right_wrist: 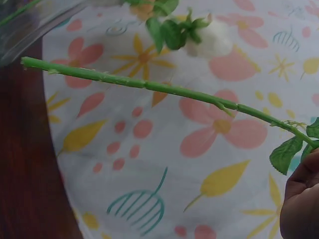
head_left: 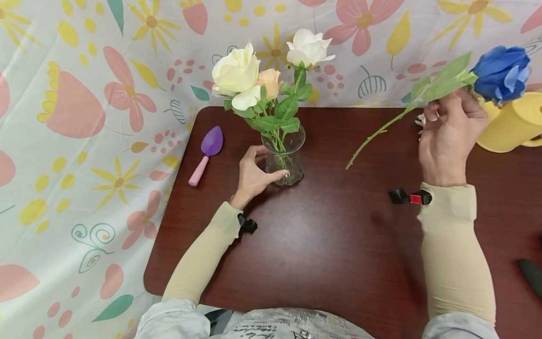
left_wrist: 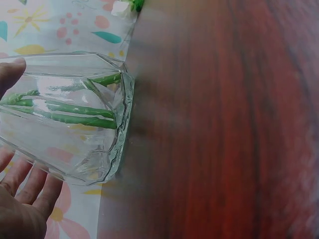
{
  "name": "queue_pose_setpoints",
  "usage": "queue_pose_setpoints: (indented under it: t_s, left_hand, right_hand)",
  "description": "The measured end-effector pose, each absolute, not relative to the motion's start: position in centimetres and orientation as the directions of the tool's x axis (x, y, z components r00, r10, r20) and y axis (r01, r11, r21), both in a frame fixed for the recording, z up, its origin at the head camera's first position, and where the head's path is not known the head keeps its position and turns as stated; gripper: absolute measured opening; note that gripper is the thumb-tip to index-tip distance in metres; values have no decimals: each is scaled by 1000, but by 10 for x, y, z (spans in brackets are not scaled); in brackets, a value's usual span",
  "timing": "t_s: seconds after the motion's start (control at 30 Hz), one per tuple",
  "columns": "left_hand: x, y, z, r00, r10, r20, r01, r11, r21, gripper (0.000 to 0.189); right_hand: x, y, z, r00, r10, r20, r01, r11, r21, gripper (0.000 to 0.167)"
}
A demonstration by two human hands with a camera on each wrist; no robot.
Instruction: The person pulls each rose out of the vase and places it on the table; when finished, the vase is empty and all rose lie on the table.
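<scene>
My left hand (head_left: 252, 175) holds a clear glass vase (head_left: 294, 162), thumb across the near side and fingers around the other. In it stand a large cream rose (head_left: 237, 71), a white rose (head_left: 309, 48) and a peach rose (head_left: 269, 83). Their green stems (left_wrist: 82, 117) show through the glass in the left wrist view. Right of the vase, my right hand (head_left: 450, 132) pinches a blue artificial rose (head_left: 500, 74) just below its bloom, raised over the table. Its long stem (right_wrist: 149, 85) slants down towards the vase, the cut end apart from it.
A purple trowel with a pink handle (head_left: 205, 155) lies left of the vase. At the right stands a yellow watering can (head_left: 508, 127), partly behind the blue rose. A dark object (head_left: 530, 278) lies at the right edge. Floral cloth (head_left: 139, 94) hangs behind the brown table (head_left: 322, 263).
</scene>
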State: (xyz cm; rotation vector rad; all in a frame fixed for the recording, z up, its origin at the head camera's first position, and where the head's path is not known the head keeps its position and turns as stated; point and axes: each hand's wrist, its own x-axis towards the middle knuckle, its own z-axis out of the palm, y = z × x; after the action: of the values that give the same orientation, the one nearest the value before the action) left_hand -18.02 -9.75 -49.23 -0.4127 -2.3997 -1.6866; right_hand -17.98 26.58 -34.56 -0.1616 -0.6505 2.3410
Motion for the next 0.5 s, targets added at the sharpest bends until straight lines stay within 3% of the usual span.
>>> queue_pose_setpoints:
  t_s: [0.2, 0.5]
  left_hand:
    - [-181, -97, -492, -948, 124, 292, 317, 320, 893, 75]
    - [-180, -98, -492, -948, 126, 291, 317, 309, 897, 76]
  right_hand:
    - [-179, 286, -362, -751, 657, 67, -551, -568, -612, 17]
    - [-177, 318, -380, -834, 551, 32, -382, -535, -753, 8]
